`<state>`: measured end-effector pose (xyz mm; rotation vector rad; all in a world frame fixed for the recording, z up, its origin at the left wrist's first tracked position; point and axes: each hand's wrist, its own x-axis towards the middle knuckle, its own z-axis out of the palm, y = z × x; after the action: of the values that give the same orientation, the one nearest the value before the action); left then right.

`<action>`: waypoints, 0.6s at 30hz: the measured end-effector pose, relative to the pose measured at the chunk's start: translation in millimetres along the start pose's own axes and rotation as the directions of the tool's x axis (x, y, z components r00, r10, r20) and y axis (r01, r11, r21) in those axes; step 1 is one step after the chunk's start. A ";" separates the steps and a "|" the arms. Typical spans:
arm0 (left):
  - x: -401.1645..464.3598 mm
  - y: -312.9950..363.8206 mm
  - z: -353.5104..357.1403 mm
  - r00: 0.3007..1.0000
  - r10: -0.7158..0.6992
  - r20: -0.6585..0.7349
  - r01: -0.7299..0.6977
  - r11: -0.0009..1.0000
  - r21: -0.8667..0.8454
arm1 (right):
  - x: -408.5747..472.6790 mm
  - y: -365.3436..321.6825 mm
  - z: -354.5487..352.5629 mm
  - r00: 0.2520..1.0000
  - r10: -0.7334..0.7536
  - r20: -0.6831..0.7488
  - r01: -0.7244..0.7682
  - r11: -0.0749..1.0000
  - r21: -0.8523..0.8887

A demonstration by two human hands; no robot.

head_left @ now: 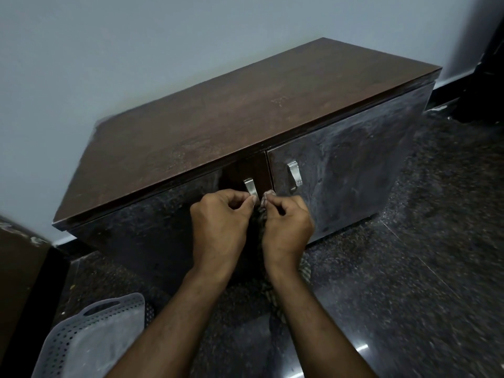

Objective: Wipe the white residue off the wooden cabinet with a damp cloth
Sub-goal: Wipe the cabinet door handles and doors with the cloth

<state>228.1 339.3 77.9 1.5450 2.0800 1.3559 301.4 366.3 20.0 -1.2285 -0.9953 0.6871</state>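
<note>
A low dark wooden cabinet [218, 126] stands against the wall, with two glossy doors. White residue smears the right door [343, 170] and its metal handle [294, 174]. My left hand [221, 227] pinches the lower end of the left door's metal handle [250, 186]. My right hand [286, 230] is closed on a grey striped cloth [264, 204], held right beside that handle. The cloth hangs down between and below my wrists, mostly hidden by my hands.
A grey perforated plastic basket [90, 336] sits on the dark speckled floor [409, 268] at lower left. A brown piece of furniture [19, 268] stands at the left edge. A dark frame [485, 64] rises at the far right.
</note>
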 end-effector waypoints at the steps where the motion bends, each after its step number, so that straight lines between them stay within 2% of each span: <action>1: 0.0 0.3 -0.4 1.000 0.003 0.005 -0.003 1.000 -0.006 | 2.1 -3.8 -0.3 0.999 -0.051 0.006 0.051 0.999 0.004; 4: -0.1 -1.0 -2.9 1.000 0.011 0.016 -0.011 1.000 -0.012 | 5.4 -6.0 -0.5 0.981 -0.195 0.011 0.195 0.981 -0.008; 6: -0.4 -3.5 -4.2 1.000 0.006 0.015 -0.006 1.000 -0.017 | 0.8 1.7 0.0 0.972 -0.235 -0.007 0.235 0.972 -0.011; 7: -0.9 -4.8 -4.2 1.000 0.000 0.015 0.000 1.000 -0.020 | -3.4 7.3 -0.2 0.980 -0.198 -0.014 0.198 0.980 -0.007; 10: -1.7 -6.1 -3.4 1.000 -0.015 0.020 0.016 1.000 -0.013 | -14.7 22.1 -0.2 0.999 0.044 0.004 -0.044 0.999 -0.017; 12: -1.8 -5.4 -2.9 0.999 -0.025 0.026 0.025 0.999 -0.022 | -13.7 26.0 0.1 0.993 0.118 0.027 -0.117 0.992 -0.039; 15: 1.0 -3.7 -4.6 0.999 -0.041 0.016 0.042 0.998 -0.044 | -2.3 14.9 -2.9 0.993 0.114 0.032 -0.115 0.993 0.009; 18: 3.1 -2.2 -5.0 0.999 -0.050 0.006 0.050 0.997 -0.063 | 8.5 -3.8 -7.2 0.998 0.025 0.066 -0.030 0.997 0.065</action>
<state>222.1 339.2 80.0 1.4600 2.0383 1.3855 311.2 369.6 25.5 -1.1706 -1.0034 0.7798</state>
